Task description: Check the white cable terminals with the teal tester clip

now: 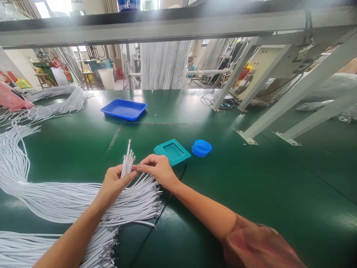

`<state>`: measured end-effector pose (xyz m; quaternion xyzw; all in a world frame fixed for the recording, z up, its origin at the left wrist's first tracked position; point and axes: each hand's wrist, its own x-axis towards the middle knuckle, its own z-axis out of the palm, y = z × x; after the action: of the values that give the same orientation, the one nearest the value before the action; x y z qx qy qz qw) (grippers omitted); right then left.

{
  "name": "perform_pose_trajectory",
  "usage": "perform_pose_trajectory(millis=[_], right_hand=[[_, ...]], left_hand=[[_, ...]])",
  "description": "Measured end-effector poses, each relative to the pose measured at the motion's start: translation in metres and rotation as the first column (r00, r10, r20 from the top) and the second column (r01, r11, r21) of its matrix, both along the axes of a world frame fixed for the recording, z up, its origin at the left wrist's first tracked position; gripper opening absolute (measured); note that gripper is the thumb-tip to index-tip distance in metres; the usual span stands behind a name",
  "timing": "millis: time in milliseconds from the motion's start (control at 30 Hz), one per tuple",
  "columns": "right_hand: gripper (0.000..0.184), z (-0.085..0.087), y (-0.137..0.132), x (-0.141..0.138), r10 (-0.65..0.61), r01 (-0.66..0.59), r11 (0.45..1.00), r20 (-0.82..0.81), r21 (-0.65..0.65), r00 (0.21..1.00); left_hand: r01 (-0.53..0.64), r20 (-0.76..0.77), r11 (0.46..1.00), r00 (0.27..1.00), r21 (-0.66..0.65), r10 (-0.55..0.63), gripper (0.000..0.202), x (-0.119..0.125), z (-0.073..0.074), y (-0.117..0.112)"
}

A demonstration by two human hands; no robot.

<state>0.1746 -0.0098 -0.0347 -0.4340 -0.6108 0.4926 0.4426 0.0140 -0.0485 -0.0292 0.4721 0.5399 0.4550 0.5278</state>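
A small upright bunch of white cables (128, 163) is gripped in my left hand (115, 180), its frayed or stripped ends pointing up and one cable standing higher than the others. My right hand (158, 169) meets the left thumb and fingers beside the bunch, thumb and forefinger pinched together; what lies between them is too small to make out. Under both hands a thick bundle of white cables (69, 201) stretches across the green table from the left, its cut ends fanned out to the right. Nearer me lies a second cable bundle (25, 245), partly behind my left forearm.
Beyond my right hand are a teal square tray (173, 152) and a small blue round dish (201, 148). A blue rectangular tray (123, 109) sits farther back. Metal legs (262, 115) stand at right; a coiled cable bundle (61, 100) lies far left. A beam (167, 28) crosses above.
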Motion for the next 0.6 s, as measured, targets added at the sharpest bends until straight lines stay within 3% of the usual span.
perform_pose_trajectory(millis=[167,300,433,533,600], right_hand=[[0.023,-0.0018,0.0000,-0.0017,0.010,-0.020,0.995,-0.109,-0.097,0.994],[0.022,-0.0015,0.0005,-0.0034,0.098,-0.177,0.959,-0.326,-0.223,0.940],[0.021,0.0000,0.0022,-0.0020,0.161,-0.335,0.881,-0.456,-0.332,0.875],[0.018,0.0008,0.0053,0.0008,0.182,-0.399,0.823,-0.478,-0.404,0.859],[0.022,0.0034,0.0074,0.0038,0.224,-0.402,0.833,-0.434,-0.380,0.873]], left_hand=[[-0.078,0.048,0.995,0.996,-0.067,0.081,0.022,0.0017,-0.0036,0.0012],[-0.042,0.175,0.992,0.982,-0.116,0.063,0.020,-0.0002,-0.0073,0.0032],[-0.010,0.219,0.993,0.975,-0.121,0.036,0.019,-0.0012,-0.0068,0.0035],[0.001,0.224,0.995,0.974,-0.101,0.021,0.019,-0.0001,-0.0041,0.0034],[-0.018,0.219,0.996,0.975,-0.091,0.038,0.019,0.0008,-0.0027,0.0037]])
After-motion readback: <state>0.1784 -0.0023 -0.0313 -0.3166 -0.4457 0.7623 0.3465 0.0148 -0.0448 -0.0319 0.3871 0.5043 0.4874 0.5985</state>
